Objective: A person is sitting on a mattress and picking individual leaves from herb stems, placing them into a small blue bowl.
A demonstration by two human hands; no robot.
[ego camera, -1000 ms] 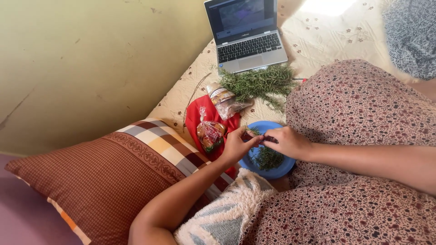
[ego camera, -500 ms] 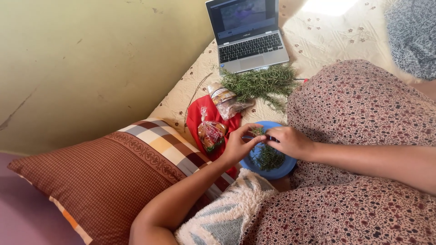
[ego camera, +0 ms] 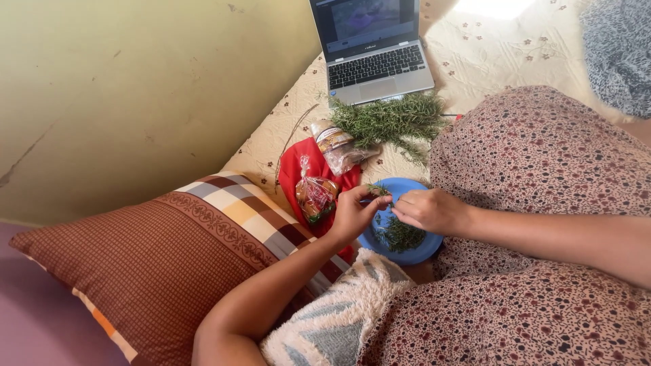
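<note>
Both hands are working over a blue plate [ego camera: 413,252] that sits on the bed right against the person's lap. The left hand [ego camera: 352,213] has its fingers pinched shut on a thin green sprig [ego camera: 377,192], holding it just above the plate's left rim. The sprig is short and needle-leaved, looks like rosemary. The right hand [ego camera: 430,211] comes in from the other side, fingertips curled and nearly closed at the sprig's end, but I can't tell if it actually grips it or just touches. On the plate there's a small dark green heap of stripped leaves [ego camera: 400,236].

Packages: just left of the plate lies a red cloth [ego camera: 295,173], and on it a small clear bag [ego camera: 315,196], knotted at the top, with reddish-brown and green stuff inside. Above it, at the cloth's upper edge, a second clear packet [ego camera: 339,150] with a brownish band at one end, lying tilted.

Beyond that, a big bundle of green sprigs [ego camera: 390,122] lies on the cream bedspread [ego camera: 475,54], right in front of an open laptop [ego camera: 373,51]. A brown checked pillow [ego camera: 156,264] sits at the left, beside the left arm.
</note>
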